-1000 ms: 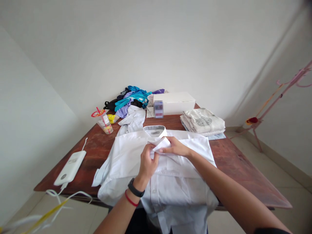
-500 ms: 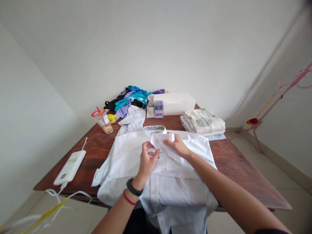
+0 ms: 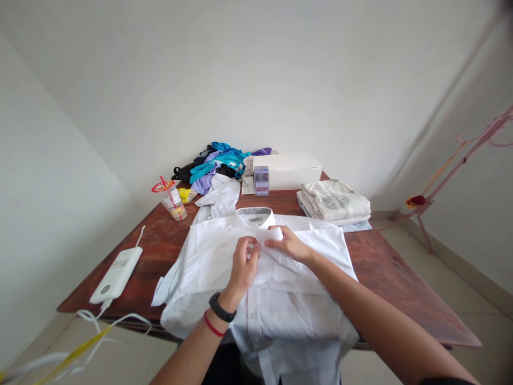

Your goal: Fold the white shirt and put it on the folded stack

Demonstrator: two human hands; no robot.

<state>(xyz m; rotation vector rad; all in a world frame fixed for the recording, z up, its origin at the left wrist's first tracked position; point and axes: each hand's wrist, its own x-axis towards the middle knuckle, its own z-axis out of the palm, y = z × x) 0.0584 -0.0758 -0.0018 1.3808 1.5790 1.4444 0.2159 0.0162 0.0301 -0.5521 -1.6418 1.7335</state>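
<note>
A white button-up shirt (image 3: 216, 256) lies front side up on the table, its collar (image 3: 255, 217) pointing away from me and its lower end hanging over the near edge. Just below the collar, my right hand (image 3: 289, 245) pinches the shirt's front near the neck, thumb on top of the cloth. Close beside it on the left, my left hand (image 3: 245, 262) has its fingers curled and closed on the front edge of the shirt. The fingertips of both hands nearly meet, and the small bit of cloth between them is partly hidden.
A folded stack of clothes (image 3: 334, 203) sits to the right on the wooden table (image 3: 393, 283). Behind are a white box (image 3: 292, 170) and a clothes pile (image 3: 224, 160). At left stand a plastic cup (image 3: 173, 200) and a white power bank (image 3: 117, 275) with cables.
The raised collar flap has come down, uncovering the inside of the neck and its label. My right hand has lowered slightly, and my left fingers have closed in on the cloth.
</note>
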